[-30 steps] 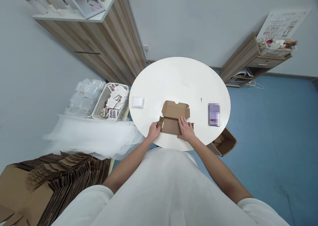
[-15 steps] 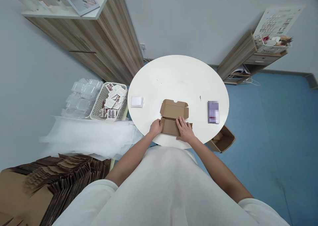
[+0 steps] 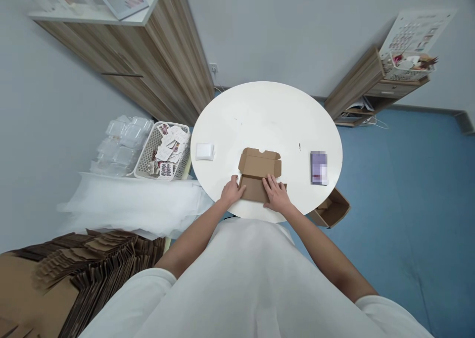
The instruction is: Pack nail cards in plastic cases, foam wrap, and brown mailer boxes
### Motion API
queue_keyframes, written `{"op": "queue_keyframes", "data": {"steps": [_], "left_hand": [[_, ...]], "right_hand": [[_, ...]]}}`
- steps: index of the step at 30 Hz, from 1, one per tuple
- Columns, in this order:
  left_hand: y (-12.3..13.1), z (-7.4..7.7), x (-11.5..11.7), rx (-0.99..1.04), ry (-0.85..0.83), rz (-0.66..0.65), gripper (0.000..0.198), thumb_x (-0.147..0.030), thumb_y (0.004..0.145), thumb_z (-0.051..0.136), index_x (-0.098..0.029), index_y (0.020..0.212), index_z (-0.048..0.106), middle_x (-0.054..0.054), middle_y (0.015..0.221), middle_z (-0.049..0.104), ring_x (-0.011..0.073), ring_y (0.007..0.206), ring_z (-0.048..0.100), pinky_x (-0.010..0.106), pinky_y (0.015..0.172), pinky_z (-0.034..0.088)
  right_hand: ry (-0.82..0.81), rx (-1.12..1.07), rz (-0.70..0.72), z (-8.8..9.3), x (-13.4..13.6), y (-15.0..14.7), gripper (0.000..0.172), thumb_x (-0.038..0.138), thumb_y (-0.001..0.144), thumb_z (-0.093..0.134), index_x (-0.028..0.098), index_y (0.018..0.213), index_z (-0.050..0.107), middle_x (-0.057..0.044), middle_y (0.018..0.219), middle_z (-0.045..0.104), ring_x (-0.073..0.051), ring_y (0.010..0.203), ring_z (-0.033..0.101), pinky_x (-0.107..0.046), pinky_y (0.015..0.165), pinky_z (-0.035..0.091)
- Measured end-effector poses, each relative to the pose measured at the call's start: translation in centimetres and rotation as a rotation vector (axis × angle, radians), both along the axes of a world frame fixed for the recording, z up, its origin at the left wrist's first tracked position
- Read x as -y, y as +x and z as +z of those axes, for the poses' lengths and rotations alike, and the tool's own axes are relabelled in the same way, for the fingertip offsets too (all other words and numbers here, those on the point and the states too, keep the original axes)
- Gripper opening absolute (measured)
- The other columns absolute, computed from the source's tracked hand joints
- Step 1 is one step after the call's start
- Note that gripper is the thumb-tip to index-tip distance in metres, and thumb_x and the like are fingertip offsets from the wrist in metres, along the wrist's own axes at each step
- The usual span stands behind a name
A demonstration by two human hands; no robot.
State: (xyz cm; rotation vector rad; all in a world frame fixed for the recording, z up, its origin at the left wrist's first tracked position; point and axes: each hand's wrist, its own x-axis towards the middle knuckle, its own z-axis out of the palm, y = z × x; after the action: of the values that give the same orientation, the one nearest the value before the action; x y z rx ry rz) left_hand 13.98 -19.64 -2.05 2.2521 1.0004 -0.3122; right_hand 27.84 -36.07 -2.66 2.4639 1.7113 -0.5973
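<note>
A small brown cardboard box, partly folded with its lid flap standing open at the far side, lies near the front edge of the round white table. My left hand grips the box's left end flap, fingers curled against it. My right hand lies on the box's near right panel with fingers stretched flat, pressing it down.
A white pad and a purple card lie on the table. A white basket of small packets and clear trays stand to the left. Flat cardboard blanks are stacked at lower left. An open carton sits on the blue floor.
My left hand has pushed the box's left side flap inward and closed against it. The right hand has stayed pressed on the panel. The view shifted slightly.
</note>
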Motion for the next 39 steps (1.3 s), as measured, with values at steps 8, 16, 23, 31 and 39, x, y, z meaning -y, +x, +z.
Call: {"op": "queue_keyframes", "data": {"steps": [8, 16, 23, 31, 39], "left_hand": [[0.5, 1.6, -0.7, -0.072, 0.014, -0.296, 0.117, -0.057, 0.047, 0.072, -0.029, 0.139, 0.006, 0.010, 0.118, 0.043, 0.0286, 0.098, 0.055, 0.031, 0.074, 0.043], [1.9, 1.3, -1.1, -0.099, 0.016, -0.307, 0.118, -0.057, 0.047, 0.072, -0.031, 0.140, 0.004, 0.010, 0.115, 0.043, 0.0289, 0.094, 0.056, 0.031, 0.073, 0.043], [2.5, 1.1, -0.4, -0.092, -0.006, -0.246, 0.115, -0.057, 0.049, 0.071, -0.031, 0.139, 0.005, 0.010, 0.117, 0.042, 0.0286, 0.098, 0.055, 0.030, 0.073, 0.043], [2.7, 1.0, -0.1, -0.106, 0.010, -0.252, 0.119, -0.057, 0.047, 0.072, -0.029, 0.139, 0.001, 0.011, 0.116, 0.043, 0.0283, 0.095, 0.056, 0.029, 0.068, 0.043], [2.7, 0.8, 0.2, -0.127, 0.011, -0.266, 0.122, -0.059, 0.047, 0.070, -0.029, 0.139, -0.004, 0.011, 0.117, 0.042, 0.0279, 0.092, 0.057, 0.030, 0.065, 0.043]], "right_hand": [[0.013, -0.024, 0.032, 0.0, -0.6, 0.8, 0.110, 0.045, 0.060, 0.067, 0.017, 0.141, -0.002, -0.013, 0.148, 0.003, -0.028, 0.135, -0.002, -0.050, 0.103, 0.018], [0.246, -0.153, -0.406, 0.3, 3.0, 2.2, 0.091, 0.057, 0.072, 0.050, 0.016, 0.141, 0.006, -0.015, 0.147, 0.007, -0.030, 0.134, 0.009, -0.048, 0.101, 0.025], [0.393, -0.780, -1.006, -0.9, 4.6, 2.8, 0.076, 0.051, 0.077, 0.046, 0.017, 0.139, 0.018, -0.014, 0.128, 0.048, -0.025, 0.105, 0.055, -0.038, 0.082, 0.047], [0.322, -0.710, -0.940, 0.2, 1.1, 2.9, 0.045, 0.044, 0.073, 0.050, 0.018, 0.109, 0.054, -0.007, 0.097, 0.063, -0.019, 0.083, 0.059, -0.032, 0.070, 0.047], [0.099, -0.384, -0.875, -0.6, 0.0, 3.0, 0.012, 0.032, 0.072, 0.048, 0.022, 0.078, 0.048, -0.001, 0.070, 0.059, -0.017, 0.061, 0.053, -0.027, 0.054, 0.037]]}}
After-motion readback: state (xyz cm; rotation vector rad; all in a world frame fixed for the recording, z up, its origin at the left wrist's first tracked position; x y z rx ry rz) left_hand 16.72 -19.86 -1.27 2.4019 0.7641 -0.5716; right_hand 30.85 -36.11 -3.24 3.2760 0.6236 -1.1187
